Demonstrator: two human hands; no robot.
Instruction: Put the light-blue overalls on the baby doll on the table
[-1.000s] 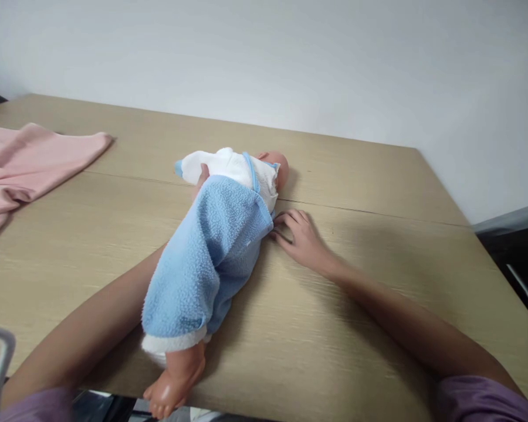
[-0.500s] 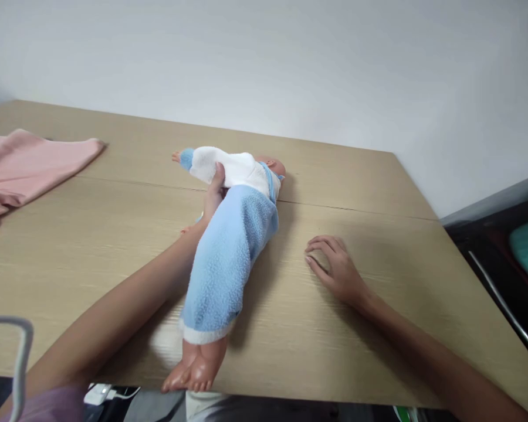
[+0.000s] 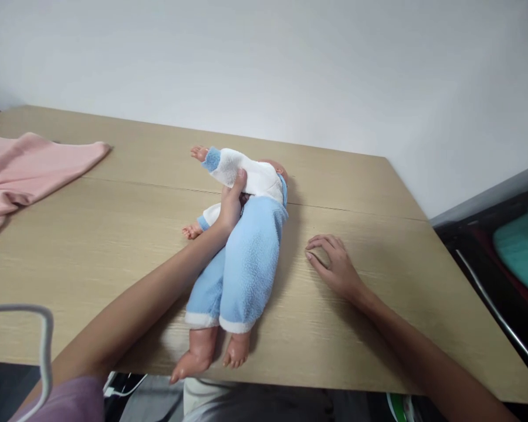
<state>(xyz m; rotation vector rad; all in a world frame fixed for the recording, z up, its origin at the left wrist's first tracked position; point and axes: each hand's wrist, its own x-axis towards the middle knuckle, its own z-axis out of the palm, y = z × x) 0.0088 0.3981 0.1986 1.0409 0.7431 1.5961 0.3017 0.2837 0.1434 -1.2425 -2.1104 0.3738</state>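
One doll (image 3: 257,240) is lying on its side across the middle of the bench (image 3: 114,258), its head pointing toward the far edge and its feet pointing toward you. Your left hand (image 3: 232,205) is grasping it at the chest, the thumb pressing over the white top (image 3: 264,179) just below the doll's outstretched arm, while the other fingers are mostly hiding behind the body. That upper arm is stretching out to the left beyond your thumb, a blue cuff (image 3: 211,159) circling its wrist, and the doll's lower arm is showing beside your wrist, on its left. Blue fleecy trousers (image 3: 253,264) with white hems are covering the legs, and both bare feet are sticking out below, one of them reaching the near edge of the bench.

Your right hand (image 3: 337,266) is resting on the bench to the right of the doll, well apart from it; its fingers are curving loosely and released, a gap showing between thumb and forefinger.

Off to the left, a pink cloth (image 3: 30,167) is lying in loose folds on the bench. A white cable (image 3: 46,340) is bending through the lower left corner, beside your purple sleeve (image 3: 77,401). Behind the bench a pale wall (image 3: 264,70) is standing, and past the right edge something teal (image 3: 521,252) is sitting on a dark surface
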